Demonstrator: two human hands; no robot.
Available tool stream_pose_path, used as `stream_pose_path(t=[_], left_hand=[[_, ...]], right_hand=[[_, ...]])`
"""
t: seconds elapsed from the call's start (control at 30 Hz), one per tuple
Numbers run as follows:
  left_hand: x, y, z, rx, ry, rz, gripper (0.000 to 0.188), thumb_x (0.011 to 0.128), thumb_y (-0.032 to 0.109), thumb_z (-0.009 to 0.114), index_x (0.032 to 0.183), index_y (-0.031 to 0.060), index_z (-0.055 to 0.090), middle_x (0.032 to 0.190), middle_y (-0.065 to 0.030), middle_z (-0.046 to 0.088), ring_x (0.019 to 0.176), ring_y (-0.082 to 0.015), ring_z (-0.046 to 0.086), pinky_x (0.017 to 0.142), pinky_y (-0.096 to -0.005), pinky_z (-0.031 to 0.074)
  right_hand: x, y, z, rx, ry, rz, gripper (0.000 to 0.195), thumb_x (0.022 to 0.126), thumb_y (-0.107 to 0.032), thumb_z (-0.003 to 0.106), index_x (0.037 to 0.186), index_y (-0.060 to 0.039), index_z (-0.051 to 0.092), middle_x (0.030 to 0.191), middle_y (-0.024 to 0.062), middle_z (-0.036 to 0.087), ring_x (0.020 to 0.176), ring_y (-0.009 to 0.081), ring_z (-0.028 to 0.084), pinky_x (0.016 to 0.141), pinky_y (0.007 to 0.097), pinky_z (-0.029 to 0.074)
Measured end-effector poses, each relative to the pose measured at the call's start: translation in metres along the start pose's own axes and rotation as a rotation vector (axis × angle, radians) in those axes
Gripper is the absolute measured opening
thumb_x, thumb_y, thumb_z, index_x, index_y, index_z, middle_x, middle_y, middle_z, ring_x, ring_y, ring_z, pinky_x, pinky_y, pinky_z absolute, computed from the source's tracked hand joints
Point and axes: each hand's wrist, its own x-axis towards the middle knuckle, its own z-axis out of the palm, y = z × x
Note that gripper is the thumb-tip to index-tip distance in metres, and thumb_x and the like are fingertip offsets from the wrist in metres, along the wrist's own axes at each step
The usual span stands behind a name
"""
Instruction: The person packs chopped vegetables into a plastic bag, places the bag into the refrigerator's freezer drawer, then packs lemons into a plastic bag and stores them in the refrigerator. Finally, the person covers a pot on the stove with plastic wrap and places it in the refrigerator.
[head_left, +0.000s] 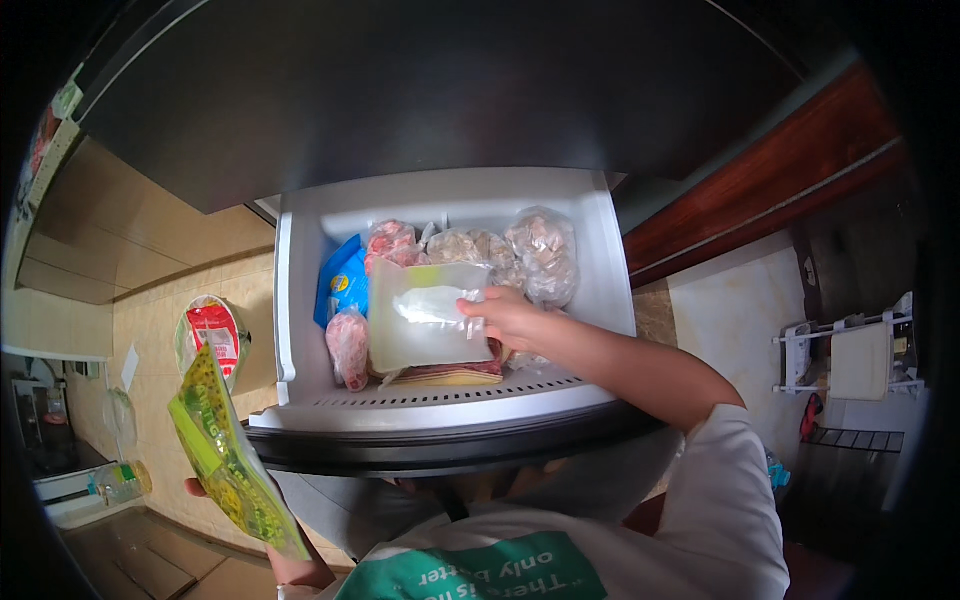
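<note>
My left hand (196, 487) holds a green-and-yellow printed plastic food bag (225, 457) upright, to the left of a pulled-out white freezer drawer (600, 225). Most of that hand is hidden behind the bag. Inside the drawer, my right hand (504, 313) grips the right edge of a flat, pale translucent plastic packet (427, 330). Under the packet, a flat pack of dark red meat (450, 373) shows along its near edge. A blue bag (345, 279) and a bagged piece of pink meat (348, 349) lie to its left.
Bagged red meat (391, 244) and bagged greyish frozen food (544, 255) lie at the drawer's back. The dark refrigerator front (450, 90) overhangs it. A waste bin (244, 341) with a red wrapper (212, 330) stands left. A plastic bottle (124, 482) lies farther left; a white rack (847, 360) stands right.
</note>
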Motion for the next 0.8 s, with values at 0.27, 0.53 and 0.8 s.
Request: stream_pose_path(t=[0.27, 0.53, 0.8], left_hand=[[0.041, -0.03, -0.004, 0.49, 0.294, 0.058, 0.092, 0.08, 0.048, 0.073, 0.148, 0.0026, 0.03, 0.149, -0.02, 0.037, 0.13, -0.037, 0.045, 0.106, -0.0546, 0.04], [0.079, -0.055, -0.014, 0.595, 0.369, -0.04, 0.078, 0.081, 0.045, 0.066, 0.142, 0.0031, 0.041, 0.136, -0.0176, 0.052, 0.119, -0.0343, 0.055, 0.1, -0.0497, 0.046], [0.14, -0.087, -0.038, 0.624, 0.665, -0.294, 0.062, 0.084, 0.038, 0.059, 0.135, 0.0031, 0.049, 0.128, -0.018, 0.058, 0.112, -0.0338, 0.06, 0.097, -0.0482, 0.048]], right_hand=[[0.047, 0.03, -0.006, -0.409, 0.018, 0.227, 0.038, 0.089, -0.009, 0.069, 0.121, 0.0048, 0.054, 0.115, 0.014, 0.062, 0.106, 0.0232, 0.063, 0.084, 0.0361, 0.055], [0.023, 0.009, -0.013, -0.639, 0.021, 0.189, 0.038, 0.083, -0.026, 0.077, 0.105, 0.0031, 0.065, 0.096, 0.0136, 0.067, 0.084, 0.0209, 0.066, 0.069, 0.0328, 0.055], [-0.066, -0.046, 0.029, -0.094, -0.018, -0.047, 0.086, 0.095, -0.071, 0.022, 0.143, -0.0024, 0.039, 0.134, 0.0153, 0.052, 0.128, 0.0248, 0.046, 0.107, 0.0429, 0.036]])
